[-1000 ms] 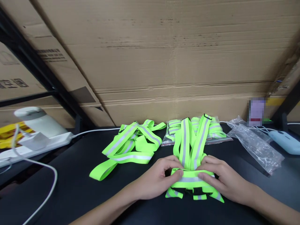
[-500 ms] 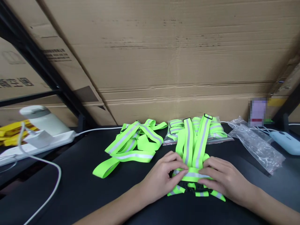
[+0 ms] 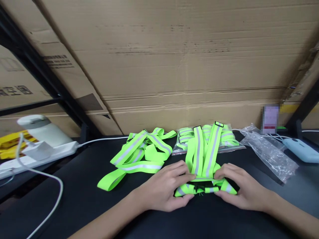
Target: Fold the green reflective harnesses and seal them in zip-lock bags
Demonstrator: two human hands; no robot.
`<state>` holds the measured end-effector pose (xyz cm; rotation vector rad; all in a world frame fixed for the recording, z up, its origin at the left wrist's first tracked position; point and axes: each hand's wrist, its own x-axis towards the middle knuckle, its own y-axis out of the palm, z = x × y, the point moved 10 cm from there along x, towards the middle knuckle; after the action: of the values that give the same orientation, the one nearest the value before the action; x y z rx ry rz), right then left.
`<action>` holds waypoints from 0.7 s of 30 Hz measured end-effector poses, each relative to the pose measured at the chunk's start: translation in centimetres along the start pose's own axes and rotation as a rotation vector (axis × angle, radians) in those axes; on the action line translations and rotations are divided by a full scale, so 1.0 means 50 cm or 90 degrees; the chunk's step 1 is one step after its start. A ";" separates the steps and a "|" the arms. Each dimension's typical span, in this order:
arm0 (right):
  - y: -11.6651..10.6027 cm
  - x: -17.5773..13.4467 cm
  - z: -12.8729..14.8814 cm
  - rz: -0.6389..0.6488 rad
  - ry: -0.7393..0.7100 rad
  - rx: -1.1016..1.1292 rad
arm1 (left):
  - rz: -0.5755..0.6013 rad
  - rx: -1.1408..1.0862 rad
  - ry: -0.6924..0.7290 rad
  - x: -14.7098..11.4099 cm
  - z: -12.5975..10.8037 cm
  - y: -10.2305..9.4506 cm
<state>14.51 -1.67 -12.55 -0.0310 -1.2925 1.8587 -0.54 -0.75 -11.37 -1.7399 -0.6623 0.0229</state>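
Note:
A neon-green reflective strap vest [image 3: 210,156] with grey stripes lies on the black table, its two straps with black buckles pointing away from me. My left hand [image 3: 171,186] curls around the left end of its lower band, fingertips on top and thumb at the near edge. The right end of that band is pinched between the fingers and thumb of my right hand [image 3: 240,187]. Between my hands the band is tilted up, with short green ends and dark pieces showing underneath. A second loose reflective vest [image 3: 141,154] lies in a tangle to the left.
Behind the straps lies a clear bag [image 3: 183,137] of folded green straps. At right are a crumpled plastic bag [image 3: 270,154] and a light-blue device [image 3: 301,150]. A power strip [image 3: 62,151], a white bottle [image 3: 47,129] and a cable stand left. Cardboard [image 3: 186,66] walls the back.
The lower band was flat under my fingertips and is now tilted up and gathered. Both thumbs have moved to its near edge, and the short ends are drawn in closer.

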 end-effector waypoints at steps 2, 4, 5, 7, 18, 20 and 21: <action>-0.005 0.001 -0.024 -0.020 0.059 0.054 | -0.006 -0.035 -0.010 0.004 0.004 0.001; -0.008 0.004 -0.035 -0.034 0.085 0.089 | -0.014 -0.078 -0.037 0.008 0.012 0.001; -0.011 0.005 -0.038 -0.046 0.092 0.098 | -0.019 -0.098 -0.058 0.009 0.018 0.000; -0.020 0.008 -0.040 -0.074 0.103 0.103 | -0.030 -0.133 -0.103 0.010 0.030 -0.003; 0.023 -0.008 -0.106 -0.013 0.306 0.200 | -0.024 -0.285 -0.262 0.005 0.089 0.031; 0.020 -0.011 -0.111 -0.017 0.307 0.162 | -0.044 -0.282 -0.277 -0.003 0.100 0.037; 0.016 -0.012 -0.112 -0.025 0.306 0.133 | -0.060 -0.280 -0.279 -0.006 0.103 0.037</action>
<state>16.96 2.10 -16.06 -0.3188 -0.7618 1.8005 -1.85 3.48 -14.62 -2.1475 -1.1346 0.2118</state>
